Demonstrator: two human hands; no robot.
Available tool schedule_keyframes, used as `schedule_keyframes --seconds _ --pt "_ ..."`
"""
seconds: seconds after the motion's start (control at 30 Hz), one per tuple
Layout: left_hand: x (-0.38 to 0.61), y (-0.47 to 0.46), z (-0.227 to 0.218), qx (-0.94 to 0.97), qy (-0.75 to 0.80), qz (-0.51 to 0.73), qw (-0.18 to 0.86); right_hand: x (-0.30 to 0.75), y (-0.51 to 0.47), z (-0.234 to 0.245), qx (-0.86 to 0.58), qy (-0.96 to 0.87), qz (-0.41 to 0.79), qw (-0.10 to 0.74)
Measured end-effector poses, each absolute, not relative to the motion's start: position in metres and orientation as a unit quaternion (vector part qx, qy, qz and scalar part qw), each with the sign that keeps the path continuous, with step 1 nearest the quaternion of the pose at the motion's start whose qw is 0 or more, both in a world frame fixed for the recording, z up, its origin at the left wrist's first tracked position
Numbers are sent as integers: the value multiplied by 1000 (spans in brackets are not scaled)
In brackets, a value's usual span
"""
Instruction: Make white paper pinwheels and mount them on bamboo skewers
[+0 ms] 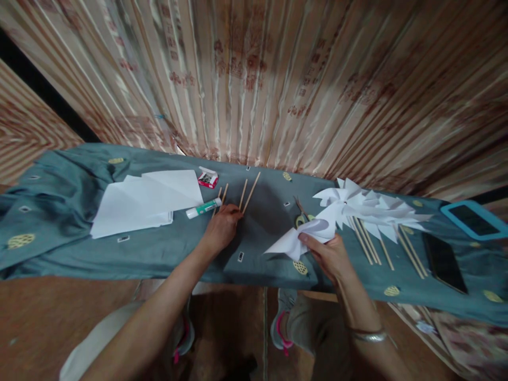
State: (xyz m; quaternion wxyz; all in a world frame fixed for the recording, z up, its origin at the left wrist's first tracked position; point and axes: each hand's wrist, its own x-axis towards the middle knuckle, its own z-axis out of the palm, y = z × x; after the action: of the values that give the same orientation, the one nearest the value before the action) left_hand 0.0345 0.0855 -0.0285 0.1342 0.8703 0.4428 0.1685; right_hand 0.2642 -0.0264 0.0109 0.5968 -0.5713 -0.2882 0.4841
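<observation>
My right hand (327, 255) is closed on a folded white paper pinwheel head (304, 236), held just above the teal cloth (159, 248). My left hand (223, 225) reaches forward with curled fingers onto several thin wooden sticks (246, 193) lying on the cloth; its fingertips pinch at their near ends. A glue stick (203, 208) with a green label lies just left of that hand. A pair of scissors (301, 214) lies partly hidden behind the paper in my right hand.
A stack of white paper sheets (143, 203) lies at the left, a small red-and-white box (208, 178) behind it. Finished white pinwheels on sticks (369, 211) are piled at the right, beside a dark phone (443, 262) and a blue-cased tablet (474, 219). A patterned curtain hangs behind.
</observation>
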Motion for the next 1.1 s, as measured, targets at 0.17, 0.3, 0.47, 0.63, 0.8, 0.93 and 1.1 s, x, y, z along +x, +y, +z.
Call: schedule_keyframes --seconds 0.17,0.3,0.47,0.63,0.8,0.93,1.1 --pt "37 84 -18 863 473 118 131 266 -27 9 -576 -295 482 591" --pt "39 81 -9 855 491 82 141 266 -28 10 -587 -298 482 578" --pt "44 81 -9 847 506 86 141 262 -28 11 -585 -305 480 578" --pt "44 85 -9 831 527 121 133 260 -27 13 -587 -310 473 579" --pt "36 91 -4 785 524 248 218 259 -29 18 -583 -285 472 597" --pt "33 85 -1 740 474 371 301 262 -29 20 -565 -276 474 617" --pt "28 66 8 744 440 381 327 277 -31 17 -552 -285 451 641"
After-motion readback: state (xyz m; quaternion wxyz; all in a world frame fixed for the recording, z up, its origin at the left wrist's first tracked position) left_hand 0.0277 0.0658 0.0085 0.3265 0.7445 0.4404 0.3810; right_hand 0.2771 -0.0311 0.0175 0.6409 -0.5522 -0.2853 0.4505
